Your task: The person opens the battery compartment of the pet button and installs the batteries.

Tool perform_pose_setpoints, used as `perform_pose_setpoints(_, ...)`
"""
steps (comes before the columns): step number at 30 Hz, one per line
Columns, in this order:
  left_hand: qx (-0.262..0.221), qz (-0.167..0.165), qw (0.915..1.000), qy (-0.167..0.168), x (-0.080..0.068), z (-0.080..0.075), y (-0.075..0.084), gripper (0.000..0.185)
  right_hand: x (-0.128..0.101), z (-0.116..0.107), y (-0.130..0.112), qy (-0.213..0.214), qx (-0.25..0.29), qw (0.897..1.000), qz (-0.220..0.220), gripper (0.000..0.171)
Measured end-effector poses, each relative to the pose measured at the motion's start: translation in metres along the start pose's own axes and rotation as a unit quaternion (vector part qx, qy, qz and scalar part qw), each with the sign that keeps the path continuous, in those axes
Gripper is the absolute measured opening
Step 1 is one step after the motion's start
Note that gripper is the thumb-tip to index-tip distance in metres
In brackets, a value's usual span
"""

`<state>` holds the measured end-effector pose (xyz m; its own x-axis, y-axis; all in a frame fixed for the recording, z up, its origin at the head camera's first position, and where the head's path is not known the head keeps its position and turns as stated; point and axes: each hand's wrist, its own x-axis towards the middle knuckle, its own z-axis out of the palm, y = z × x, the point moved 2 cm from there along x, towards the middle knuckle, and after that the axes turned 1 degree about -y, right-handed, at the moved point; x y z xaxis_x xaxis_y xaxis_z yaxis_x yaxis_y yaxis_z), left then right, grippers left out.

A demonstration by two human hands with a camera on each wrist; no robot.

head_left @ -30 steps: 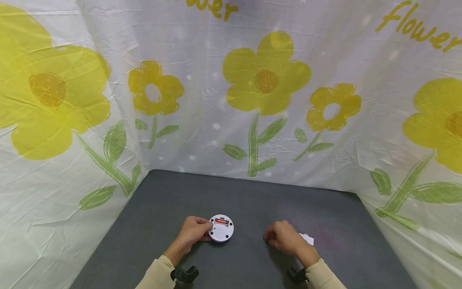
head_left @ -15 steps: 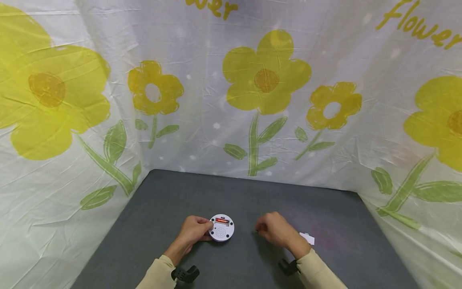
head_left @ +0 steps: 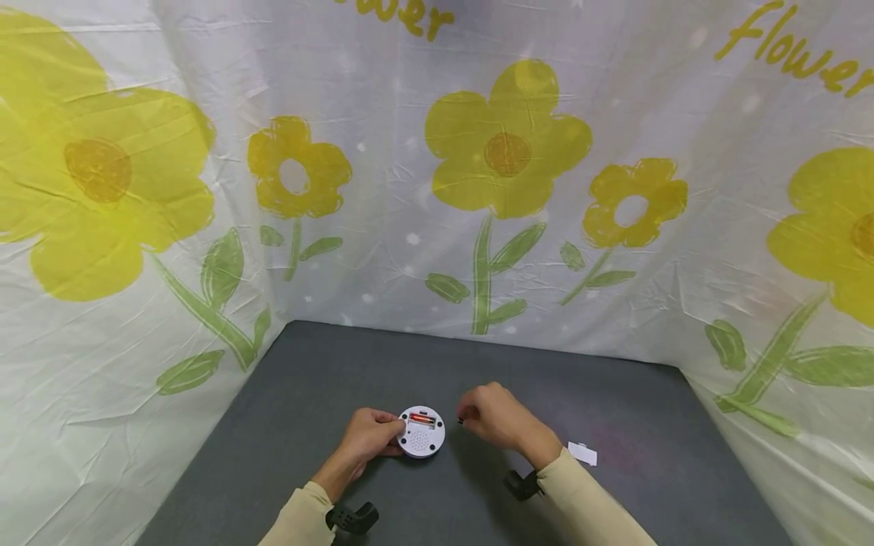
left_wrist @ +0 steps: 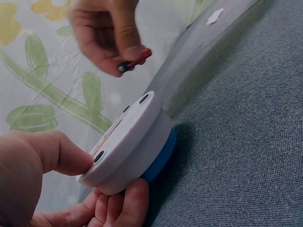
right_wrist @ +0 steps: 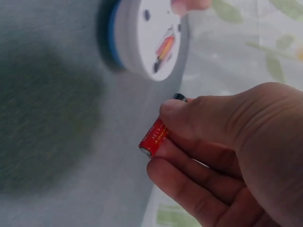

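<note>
Near the table's front edge, the left hand grips the round white device by its rim, its battery bay up with one cell in it. Just beside it, the right hand pinches a red battery between thumb and fingers. That battery looks light, rigid and slick; holding it by the middle probably leaves both ends free.

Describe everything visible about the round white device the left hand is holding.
The round white device is a flat disc, seemingly plastic, with a blue band on the side toward the table. Its white face shows a speaker grille, small dark dots, and an open slot holding a red battery. It rests on the grey table, tipped up in the left wrist view. The left hand grips its edge, thumb on the face.
</note>
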<state>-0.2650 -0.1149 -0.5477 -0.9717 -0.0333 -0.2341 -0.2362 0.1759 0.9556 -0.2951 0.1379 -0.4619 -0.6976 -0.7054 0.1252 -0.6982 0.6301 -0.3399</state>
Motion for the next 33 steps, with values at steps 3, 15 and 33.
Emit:
perform_pose_setpoints(3, -0.001, 0.000, 1.0000, -0.001, 0.000, 0.000, -0.001, 0.029, 0.009, -0.001, -0.005, -0.007, 0.007, 1.000, 0.003, 0.008)
perform_pose_setpoints(15, -0.005, 0.003, 1.0000, -0.004, 0.000, -0.001, -0.001, 0.028, 0.037, 0.000, -0.023, -0.012, 0.015, 1.000, -0.010, 0.010)
perform_pose_setpoints(33, -0.013, 0.011, 0.9998, -0.013, 0.001, -0.001, -0.002, 0.027, 0.063, 0.009, -0.037, -0.031, 0.023, 0.999, -0.014, 0.007)
